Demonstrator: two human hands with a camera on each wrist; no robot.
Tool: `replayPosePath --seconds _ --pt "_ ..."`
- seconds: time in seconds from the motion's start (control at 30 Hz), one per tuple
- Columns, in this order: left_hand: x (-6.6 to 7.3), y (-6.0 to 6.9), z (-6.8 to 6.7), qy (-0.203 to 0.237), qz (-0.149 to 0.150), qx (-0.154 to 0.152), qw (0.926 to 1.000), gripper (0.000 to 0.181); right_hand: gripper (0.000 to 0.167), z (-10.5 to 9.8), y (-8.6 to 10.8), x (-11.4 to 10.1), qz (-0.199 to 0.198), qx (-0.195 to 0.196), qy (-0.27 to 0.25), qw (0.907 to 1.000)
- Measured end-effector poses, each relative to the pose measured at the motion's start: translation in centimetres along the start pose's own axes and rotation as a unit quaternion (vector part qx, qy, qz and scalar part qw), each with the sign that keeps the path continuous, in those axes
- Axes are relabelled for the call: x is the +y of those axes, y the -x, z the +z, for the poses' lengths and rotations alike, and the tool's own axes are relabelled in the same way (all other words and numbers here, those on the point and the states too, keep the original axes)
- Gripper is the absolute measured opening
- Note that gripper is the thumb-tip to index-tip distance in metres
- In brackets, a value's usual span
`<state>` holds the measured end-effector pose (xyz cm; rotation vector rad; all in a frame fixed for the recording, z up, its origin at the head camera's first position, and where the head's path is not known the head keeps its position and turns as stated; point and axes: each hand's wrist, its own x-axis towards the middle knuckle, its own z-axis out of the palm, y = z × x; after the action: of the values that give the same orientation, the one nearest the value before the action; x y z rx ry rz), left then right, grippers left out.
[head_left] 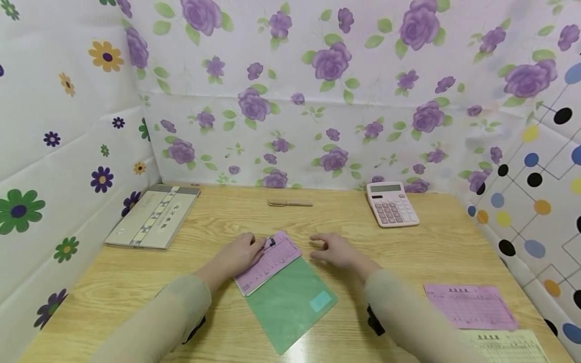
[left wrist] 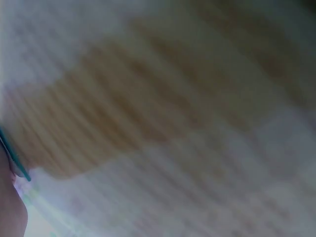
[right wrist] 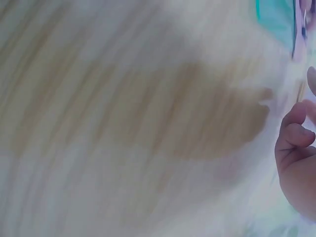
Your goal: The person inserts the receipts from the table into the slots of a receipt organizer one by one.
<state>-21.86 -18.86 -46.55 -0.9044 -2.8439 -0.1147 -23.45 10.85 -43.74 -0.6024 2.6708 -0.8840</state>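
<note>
Green and thin, the clipboard (head_left: 287, 308) lies in front of me mid-table, long axis slanting, clip end pointing away and leftward, free end toward me and rightward. A pink slip (head_left: 278, 261) lies crosswise under its clip (head_left: 270, 242). My left hand (head_left: 241, 253) grips that top edge with bent fingers; my right hand (head_left: 338, 250), relaxed and holding nothing, hovers just beside it. Beyond are a pen (head_left: 290, 203), a calculator (head_left: 392, 204) and, leftward, a pale book (head_left: 154, 217).
</note>
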Motion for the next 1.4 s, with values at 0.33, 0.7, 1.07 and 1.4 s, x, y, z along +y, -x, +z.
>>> replayPosePath --seconds 0.33,0.7,1.07,1.4 --pt "-0.2 0.0 0.5 0.016 0.015 0.025 0.9995 0.036 0.053 -4.6 3.8 5.3 0.022 0.001 0.019 0.9996" --pt "-0.1 0.0 0.4 0.024 0.011 0.023 0.9994 0.037 0.056 -8.4 8.3 9.0 0.042 0.005 0.049 0.9979" --pt "-0.3 0.0 0.8 0.021 0.010 0.024 0.9994 0.039 0.065 -10.4 12.9 13.3 0.091 0.006 0.064 0.9938" --pt "-0.1 0.1 0.7 0.023 0.022 0.047 0.9984 0.036 0.070 -11.9 16.7 16.1 0.112 0.001 0.075 0.9909"
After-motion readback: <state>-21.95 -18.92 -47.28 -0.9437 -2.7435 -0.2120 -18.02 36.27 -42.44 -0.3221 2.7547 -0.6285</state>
